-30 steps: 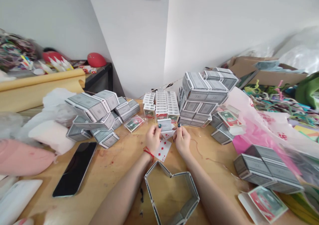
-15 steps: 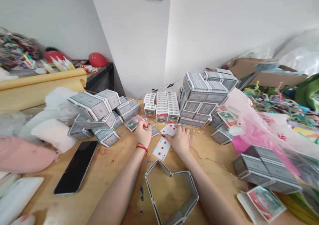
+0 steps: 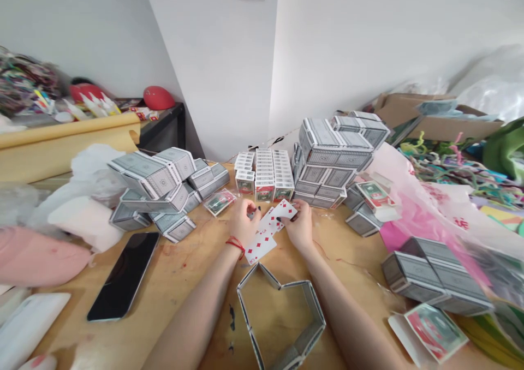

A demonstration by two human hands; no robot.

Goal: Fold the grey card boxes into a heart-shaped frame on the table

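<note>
My right hand (image 3: 300, 225) pinches a red-diamond playing card (image 3: 286, 210), with its thumb on the printed face. Beneath and beside that card, another diamond card (image 3: 259, 248) lies face up on the table, partly overlapped. My left hand (image 3: 244, 222) is at the left edge of these cards, its fingers curled together; what they hold, if anything, is hidden. Between my forearms stands an open, heart-like frame (image 3: 315, 304) of folded cards joined end to end. Behind my hands several card boxes (image 3: 264, 190) stand in rows.
Stacks of grey-patterned card blocks rise at left (image 3: 149, 176) and right (image 3: 335, 151). A black phone (image 3: 125, 277) lies on the left. At right are more grey blocks (image 3: 438, 274), an opened card box (image 3: 436, 332) and pink plastic bags (image 3: 413, 195).
My right hand has lifted and tilted a card across the others. My left hand has shifted slightly right and down, closer to the cards. The lower card has slid left.
</note>
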